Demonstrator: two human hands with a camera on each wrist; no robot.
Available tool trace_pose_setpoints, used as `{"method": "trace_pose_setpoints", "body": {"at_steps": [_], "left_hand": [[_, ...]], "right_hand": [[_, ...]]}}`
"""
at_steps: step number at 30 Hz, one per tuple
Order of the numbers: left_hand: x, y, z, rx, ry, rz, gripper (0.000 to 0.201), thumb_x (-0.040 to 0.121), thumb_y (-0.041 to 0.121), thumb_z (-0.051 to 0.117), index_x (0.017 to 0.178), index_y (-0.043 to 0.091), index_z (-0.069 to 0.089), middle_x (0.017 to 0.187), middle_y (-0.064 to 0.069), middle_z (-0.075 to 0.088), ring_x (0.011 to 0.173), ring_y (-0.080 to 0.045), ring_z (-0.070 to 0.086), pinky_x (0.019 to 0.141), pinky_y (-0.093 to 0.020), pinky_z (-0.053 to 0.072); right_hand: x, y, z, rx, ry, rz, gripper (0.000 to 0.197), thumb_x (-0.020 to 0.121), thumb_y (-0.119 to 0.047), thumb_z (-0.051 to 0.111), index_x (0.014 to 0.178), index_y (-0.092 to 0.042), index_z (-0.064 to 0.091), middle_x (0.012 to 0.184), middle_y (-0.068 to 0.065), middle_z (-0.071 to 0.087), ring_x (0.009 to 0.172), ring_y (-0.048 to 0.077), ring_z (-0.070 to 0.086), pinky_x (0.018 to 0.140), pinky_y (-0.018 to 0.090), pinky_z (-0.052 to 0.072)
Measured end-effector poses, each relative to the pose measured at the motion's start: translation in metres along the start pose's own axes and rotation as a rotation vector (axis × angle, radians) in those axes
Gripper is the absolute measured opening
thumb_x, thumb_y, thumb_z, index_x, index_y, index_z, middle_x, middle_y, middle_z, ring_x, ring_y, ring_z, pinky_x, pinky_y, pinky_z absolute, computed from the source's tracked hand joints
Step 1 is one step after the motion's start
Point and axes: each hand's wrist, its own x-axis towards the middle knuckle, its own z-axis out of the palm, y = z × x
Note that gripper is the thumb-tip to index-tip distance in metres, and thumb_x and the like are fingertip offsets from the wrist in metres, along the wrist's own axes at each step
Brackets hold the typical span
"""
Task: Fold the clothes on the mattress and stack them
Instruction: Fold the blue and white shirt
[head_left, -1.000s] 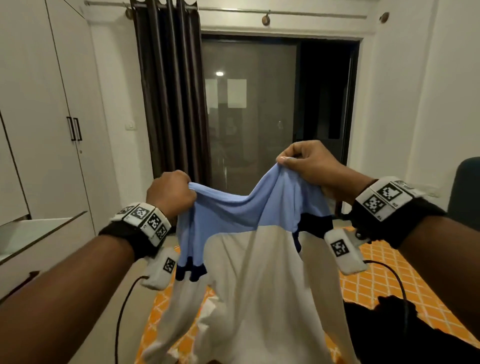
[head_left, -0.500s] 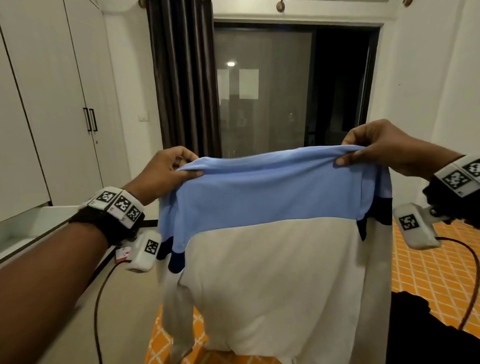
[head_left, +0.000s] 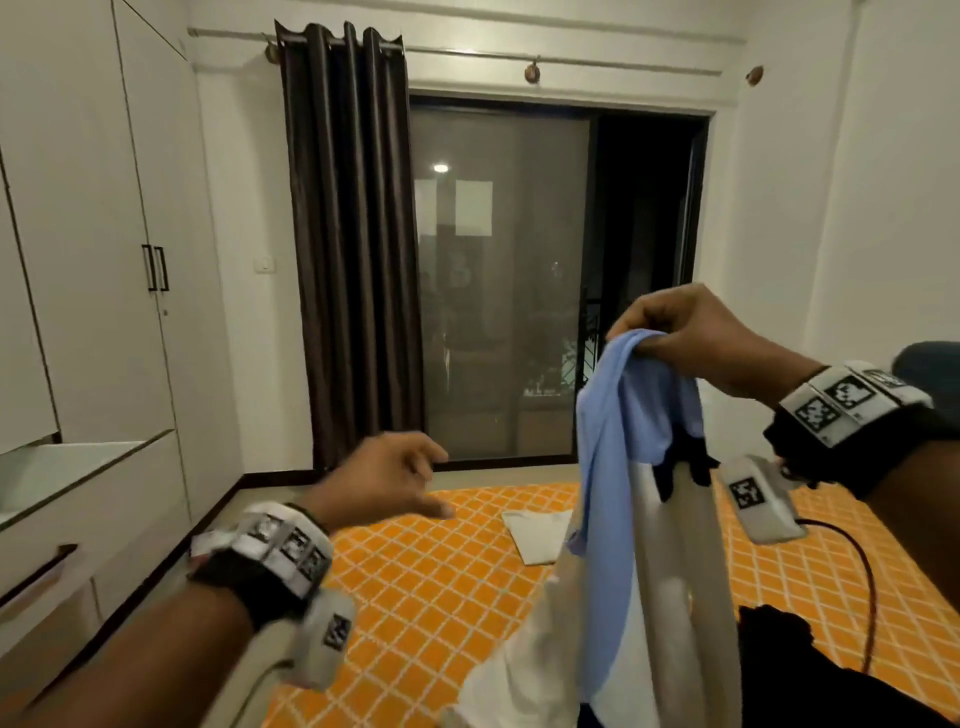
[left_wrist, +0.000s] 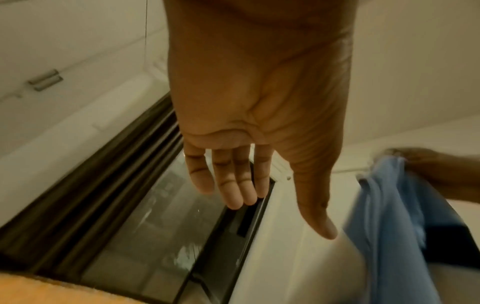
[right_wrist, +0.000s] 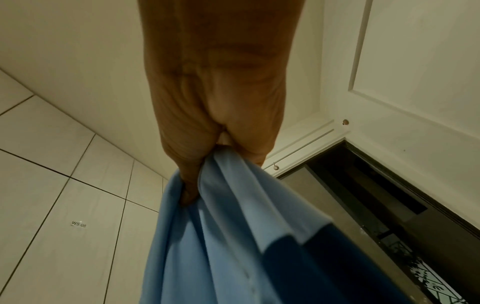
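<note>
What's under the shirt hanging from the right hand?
Below the blue-and-white shirt, held up in the right hand, lies the orange patterned mattress with a folded white cloth partly showing. Whatever lies directly behind the hanging fabric is covered.

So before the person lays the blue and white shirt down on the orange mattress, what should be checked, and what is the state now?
1. Right hand grips blue and white shirt at its top: ok.
2. Left hand free, fingers straight: ok.
3. Shirt spread flat for folding: not ok, it hangs bunched.
4. Bare orange patterned mattress in front: ok.
5. Folded white cloth on the mattress, apart from the shirt: cannot tell.
</note>
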Motion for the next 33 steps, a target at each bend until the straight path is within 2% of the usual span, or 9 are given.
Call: {"method": "trace_pose_setpoints", "body": {"at_steps": [6,8,11,13,15,21,24,27,33], "left_hand": [[0.008,-0.001,0.171,-0.199,-0.231,-0.061,0.090,0.071,0.055,0.089,0.146,0.031,0.047,0.140,0.012,0.055,0.128,-0.011,0.055,0.095,-0.028,0.052],[0.012,-0.002,0.198,-0.295,-0.226,-0.059,0.084,0.070,0.062,0.086,0.142,0.034,0.053,0.139,0.016,0.058,0.126,-0.008,0.057,0.102,-0.036,0.053],[0.017,-0.003,0.209,-0.353,-0.112,-0.032,0.031,0.085,0.032,0.083,0.113,0.019,0.077,0.110,0.008,0.077,0.098,0.001,0.069,0.088,-0.033,0.059],[0.017,-0.009,0.195,-0.331,0.012,-0.027,0.005,0.087,0.018,0.078,0.084,0.014,0.079,0.087,-0.002,0.078,0.077,-0.001,0.067,0.074,-0.034,0.056],[0.014,-0.020,0.167,-0.376,0.116,-0.075,0.020,0.088,0.018,0.076,0.069,0.014,0.074,0.074,-0.008,0.073,0.070,-0.009,0.062,0.065,-0.035,0.053],[0.004,-0.028,0.058,-0.713,0.354,-0.182,0.016,0.102,0.012,0.062,0.095,0.008,0.076,0.086,-0.002,0.077,0.078,-0.012,0.070,0.062,-0.026,0.054],[0.015,-0.034,0.009,-0.428,0.591,-0.087,0.025,0.103,0.013,0.057,0.080,0.011,0.066,0.076,-0.005,0.065,0.072,-0.014,0.054,0.065,-0.032,0.044],[0.020,-0.019,-0.030,-0.150,0.692,0.024,0.026,0.105,0.021,0.053,0.079,0.017,0.057,0.075,-0.001,0.062,0.067,-0.015,0.051,0.065,-0.034,0.041],[0.007,0.022,-0.101,0.276,0.523,0.389,0.027,0.092,0.047,0.071,0.086,0.023,0.060,0.081,0.010,0.066,0.071,-0.006,0.060,0.064,-0.016,0.042]], "right_hand": [[0.012,-0.024,0.008,0.010,0.039,-0.030,0.009,0.095,-0.004,0.071,0.097,-0.007,0.079,0.094,0.004,0.078,0.093,0.021,0.074,0.085,0.032,0.061],[0.013,-0.025,0.005,0.007,0.074,-0.029,0.008,0.096,-0.006,0.070,0.097,-0.007,0.078,0.094,0.004,0.077,0.093,0.019,0.073,0.085,0.031,0.061],[0.015,-0.017,-0.003,-0.009,0.128,-0.017,0.007,0.097,-0.008,0.071,0.097,-0.008,0.079,0.095,0.006,0.077,0.094,0.023,0.073,0.086,0.035,0.061],[0.013,-0.009,-0.009,-0.021,0.139,0.001,0.008,0.097,-0.011,0.071,0.098,-0.009,0.079,0.097,0.007,0.077,0.095,0.025,0.073,0.086,0.037,0.061],[0.010,-0.002,-0.017,-0.019,0.148,0.020,0.008,0.097,-0.010,0.071,0.099,-0.008,0.079,0.098,0.009,0.076,0.096,0.025,0.072,0.087,0.038,0.060],[-0.006,0.022,-0.042,0.064,0.107,0.120,0.016,0.087,0.004,0.076,0.084,-0.011,0.081,0.090,0.018,0.077,0.084,0.023,0.069,0.081,0.040,0.058],[-0.014,0.024,-0.042,0.065,0.030,0.213,0.014,0.072,-0.004,0.090,0.072,-0.010,0.078,0.076,0.012,0.074,0.073,0.016,0.066,0.063,0.022,0.056],[-0.020,0.024,-0.039,0.034,-0.025,0.264,0.024,0.064,-0.014,0.095,0.068,-0.007,0.073,0.069,0.006,0.071,0.064,0.013,0.065,0.054,0.020,0.050],[-0.031,0.020,-0.050,0.060,-0.039,0.277,0.028,0.068,-0.023,0.091,0.077,-0.002,0.074,0.063,0.001,0.066,0.055,0.010,0.056,0.048,0.019,0.041]]}}
